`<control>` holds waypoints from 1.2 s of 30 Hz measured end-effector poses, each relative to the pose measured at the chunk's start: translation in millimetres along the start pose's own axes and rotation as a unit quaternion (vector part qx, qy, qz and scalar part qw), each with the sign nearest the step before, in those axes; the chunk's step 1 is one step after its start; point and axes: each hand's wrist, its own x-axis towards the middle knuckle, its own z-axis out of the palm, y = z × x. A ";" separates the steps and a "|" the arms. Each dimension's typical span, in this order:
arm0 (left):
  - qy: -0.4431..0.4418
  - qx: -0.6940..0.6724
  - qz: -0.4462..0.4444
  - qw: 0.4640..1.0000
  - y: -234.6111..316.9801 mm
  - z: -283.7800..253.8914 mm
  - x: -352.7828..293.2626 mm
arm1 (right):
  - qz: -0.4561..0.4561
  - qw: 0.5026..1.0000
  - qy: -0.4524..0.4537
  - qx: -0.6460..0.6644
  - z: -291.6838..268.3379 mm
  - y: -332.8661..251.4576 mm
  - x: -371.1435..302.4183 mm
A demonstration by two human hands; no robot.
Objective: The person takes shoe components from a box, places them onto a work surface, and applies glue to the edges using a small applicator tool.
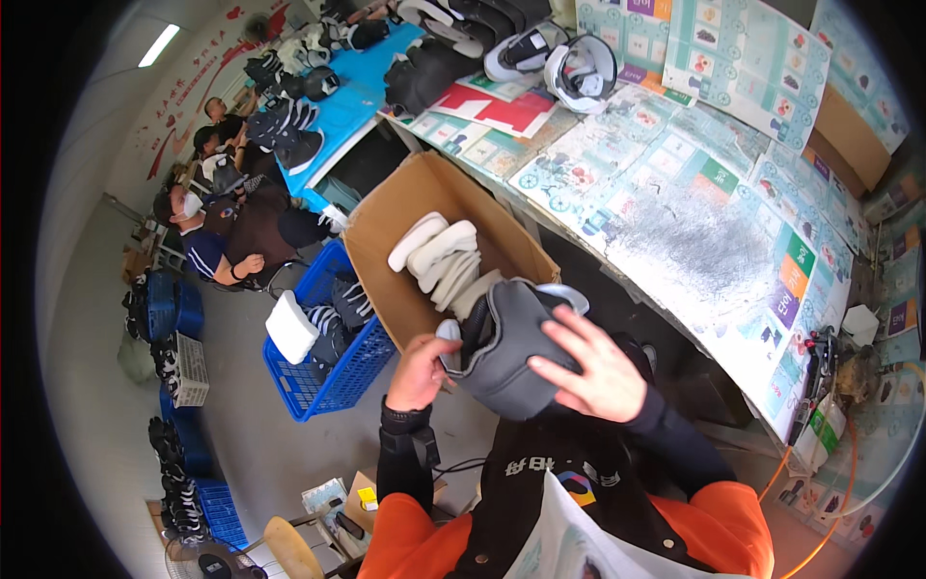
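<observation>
shoe: we see grey shoe upper (509, 349) held over cardboard box (424, 232), long axis running lower-left to upper-right
left hand (422, 372): fingers curled, gripping its lower-left end
right hand (596, 367): fingers spread flat on top

The left hand (422, 372) hides its fingers inside the grey shoe upper (506, 347); the cardboard box (386, 241) conceals the white soles' (439, 256) lower ends
</observation>
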 end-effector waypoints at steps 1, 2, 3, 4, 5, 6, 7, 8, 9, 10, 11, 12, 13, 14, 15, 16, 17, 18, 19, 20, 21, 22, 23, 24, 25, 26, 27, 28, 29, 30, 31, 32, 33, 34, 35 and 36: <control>-0.014 -0.008 -0.009 1.000 -6.1 -1.4 -7.8 | -0.027 0.999 -0.024 -0.005 2.9 -3.0 6.1; -0.003 0.022 -0.022 1.000 -7.3 0.5 -17.8 | -0.041 0.998 0.012 -0.038 5.6 -6.7 10.1; 0.018 0.022 -0.033 0.999 -10.8 0.5 -25.1 | -0.046 0.998 0.015 -0.041 11.4 -5.2 8.4; 0.000 -0.015 0.020 1.000 -14.0 2.4 -32.9 | -0.007 0.999 0.027 -0.045 21.8 -2.9 6.1; -0.018 -0.053 0.071 0.996 -18.0 7.3 -40.5 | 0.034 0.998 0.038 -0.047 30.5 -1.5 4.6; -0.001 0.035 0.147 0.989 -23.2 15.6 -48.6 | 0.069 0.995 0.077 -0.006 37.3 -1.4 5.3; 0.020 0.121 0.221 0.968 -28.2 23.9 -54.9 | 0.127 0.990 0.052 0.031 43.6 -3.2 1.6; 0.022 0.226 0.259 0.939 -33.8 25.7 -60.3 | 0.168 0.983 0.041 0.065 53.2 -3.0 -2.5; 0.014 0.259 0.325 0.910 -41.2 35.6 -62.6 | 0.208 0.973 0.029 0.098 61.4 -2.8 -7.4; 0.033 0.318 0.359 0.877 -45.3 43.2 -62.7 | 0.222 0.969 0.025 0.111 65.1 -2.5 -11.3; 0.056 0.377 0.389 0.839 -48.6 50.6 -62.0 | 0.234 0.964 0.020 0.124 67.5 0.3 -18.2; 0.062 0.372 0.360 0.853 -57.1 46.8 -61.5 | 0.211 0.970 0.016 0.121 81.9 9.0 -26.5; 0.062 0.365 0.335 0.867 -68.3 40.7 -55.9 | 0.204 0.971 0.021 0.122 88.3 11.8 -33.7; 0.054 0.359 0.338 0.868 -73.8 40.9 -52.0 | 0.211 0.970 0.020 0.123 91.5 14.9 -45.6; 0.045 0.354 0.339 0.870 -78.7 39.6 -49.9 | 0.219 0.968 0.018 0.124 96.4 16.6 -52.6; 0.042 0.340 0.357 0.869 -84.9 39.7 -48.9 | 0.220 0.967 0.013 0.126 95.0 13.3 -56.0; 0.038 0.341 0.364 0.866 -89.5 35.8 -49.5 | 0.224 0.966 0.008 0.127 92.5 11.1 -58.1; 0.041 0.349 0.382 0.855 -92.8 29.6 -49.4 | 0.221 0.966 -0.006 0.135 89.8 10.5 -56.9; 0.037 0.356 0.398 0.844 -95.9 27.5 -49.7 | 0.222 0.966 -0.011 0.136 81.9 6.5 -56.2; 0.054 0.365 0.392 0.843 -94.4 26.5 -53.0 | 0.189 0.972 -0.008 0.139 74.3 2.3 -50.9; 0.059 0.360 0.398 0.842 -94.1 27.1 -56.8 | 0.156 0.977 -0.005 0.143 67.6 -1.6 -49.3; 0.054 0.353 0.389 0.849 -94.4 25.6 -57.8 | 0.139 0.975 0.022 0.171 62.3 -1.2 -48.3; 0.049 0.347 0.380 0.856 -94.8 24.9 -59.4 | 0.140 0.975 0.020 0.170 62.0 1.3 -51.4; 0.049 0.345 0.379 0.857 -95.9 25.8 -61.9 | 0.127 0.973 0.025 0.189 62.2 4.0 -56.5; 0.047 0.343 0.382 0.857 -95.0 26.9 -63.7 | 0.116 0.971 0.033 0.206 62.7 4.7 -59.2; 0.044 0.341 0.385 0.856 -95.8 27.6 -64.7 | 0.134 0.967 0.053 0.208 61.9 1.2 -59.0; 0.040 0.339 0.383 0.859 -98.5 27.1 -63.1 | 0.139 0.967 0.051 0.206 62.1 1.9 -61.6; 0.021 0.323 0.387 0.864 -99.7 26.6 -59.3 | 0.151 0.962 0.063 0.217 62.9 3.4 -65.4; 0.000 0.305 0.390 0.869 -101.0 26.1 -54.3 | 0.165 0.957 0.073 0.227 65.0 5.3 -69.7; -0.023 0.301 0.374 0.877 -98.6 16.7 -47.5 | 0.179 0.951 0.097 0.234 74.5 9.6 -72.2; -0.057 0.191 0.292 0.935 -107.0 3.6 -38.7 | 0.155 0.961 0.098 0.205 75.1 9.6 -65.7; -0.046 0.105 0.232 0.966 -103.6 -2.0 -36.4 | 0.154 0.961 0.110 0.199 80.8 9.5 -64.7; -0.043 -0.003 0.112 0.993 -90.2 -6.5 -38.6 | 0.153 0.963 0.108 0.192 80.5 6.7 -63.9; -0.015 -0.074 0.049 0.996 -91.2 -16.2 -27.7 | 0.161 0.959 0.124 0.196 81.1 4.2 -64.6; 0.066 -0.084 0.021 0.994 -107.1 -38.2 -6.6 | 0.160 0.960 0.129 0.189 81.9 2.5 -64.3; 0.095 -0.034 -0.045 0.994 -114.4 -59.7 16.5 | 0.165 0.960 0.134 0.182 83.6 3.6 -66.5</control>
